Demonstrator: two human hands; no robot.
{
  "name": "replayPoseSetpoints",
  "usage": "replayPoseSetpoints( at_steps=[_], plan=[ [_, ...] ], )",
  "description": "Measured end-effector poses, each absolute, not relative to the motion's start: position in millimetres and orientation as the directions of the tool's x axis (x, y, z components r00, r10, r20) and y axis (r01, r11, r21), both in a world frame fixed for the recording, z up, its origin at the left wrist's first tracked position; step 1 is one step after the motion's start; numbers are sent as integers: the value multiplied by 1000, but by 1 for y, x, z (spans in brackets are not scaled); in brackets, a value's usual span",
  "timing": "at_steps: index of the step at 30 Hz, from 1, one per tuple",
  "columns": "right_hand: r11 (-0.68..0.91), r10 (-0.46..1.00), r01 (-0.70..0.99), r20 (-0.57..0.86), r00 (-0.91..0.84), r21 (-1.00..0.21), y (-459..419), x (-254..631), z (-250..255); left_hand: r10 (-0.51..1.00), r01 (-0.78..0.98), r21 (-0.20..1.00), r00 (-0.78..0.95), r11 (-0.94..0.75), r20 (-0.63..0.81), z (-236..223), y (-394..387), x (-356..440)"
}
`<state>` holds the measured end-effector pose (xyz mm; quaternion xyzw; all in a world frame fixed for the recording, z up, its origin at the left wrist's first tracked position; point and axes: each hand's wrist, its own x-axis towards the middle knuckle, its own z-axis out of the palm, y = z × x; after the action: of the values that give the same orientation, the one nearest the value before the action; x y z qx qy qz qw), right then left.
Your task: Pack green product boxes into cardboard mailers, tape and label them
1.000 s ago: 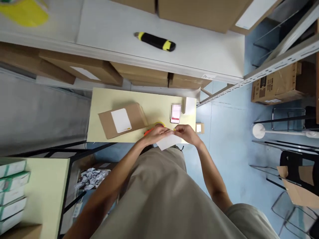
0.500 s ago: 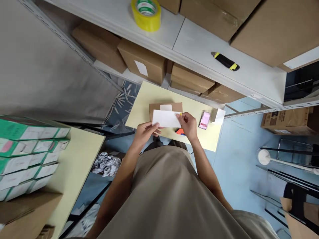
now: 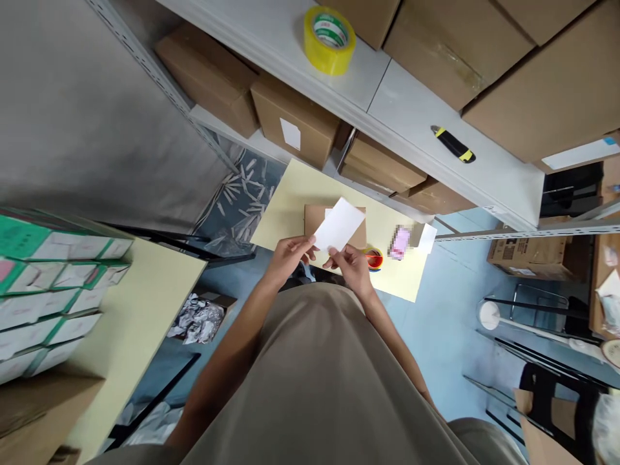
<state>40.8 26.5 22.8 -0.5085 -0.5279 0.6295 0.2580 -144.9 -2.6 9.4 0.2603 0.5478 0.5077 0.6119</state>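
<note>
A blank white paper slip (image 3: 341, 223) is held up at a slant between my hands. My left hand (image 3: 289, 259) pinches its lower left corner between thumb and fingers. At the lower edge, my right hand (image 3: 353, 268) grips it with the thumb on top. Behind the slip lies a brown cardboard box (image 3: 312, 218) on the pale yellow table (image 3: 281, 197); the slip hides part of it. Just right of my right hand is a round red and yellow item (image 3: 374, 259), partly covered by the hand. A phone (image 3: 400, 244) lies further right.
Above the table, a grey shelf (image 3: 382, 97) carries a yellow tape roll (image 3: 322, 55), a utility knife (image 3: 454, 144) and large cartons (image 3: 455, 45). Green-and-white boxes (image 3: 43, 290) are stacked on a side table at left. A crumpled-paper bin (image 3: 198, 321) stands below.
The slip came up from near my lap to over the box, then turned to a slant. My right hand moved from its upper right corner to its lower edge. The view swung left.
</note>
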Motion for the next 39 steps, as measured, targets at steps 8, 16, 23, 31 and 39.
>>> replayPoseSetpoints(
  at_steps=[8, 16, 23, 31, 39],
  plan=[
    [-282, 856, 182, -332, -397, -942, 49, 33, 48, 910, -318, 904, -205, 286, -360, 22, -11, -157],
    [-222, 864, 187, -282, -418, -957, 45, 23, 53, 916, -293, 916, -208, 275, -342, 18, -4, -162],
    [-179, 731, 309, -336, -594, -934, 40, 37, 56, 926, -264, 954, -306, 139, -220, 15, 13, -169],
    [-217, 940, 184, -256, -227, -959, 60, 57, 36, 935, -177, 961, -249, 215, -255, 35, 24, -175],
    [-165, 983, 161, -176, -57, -973, 78, 56, 50, 944, -280, 914, -60, 295, -324, 55, 11, -181]
  ],
)
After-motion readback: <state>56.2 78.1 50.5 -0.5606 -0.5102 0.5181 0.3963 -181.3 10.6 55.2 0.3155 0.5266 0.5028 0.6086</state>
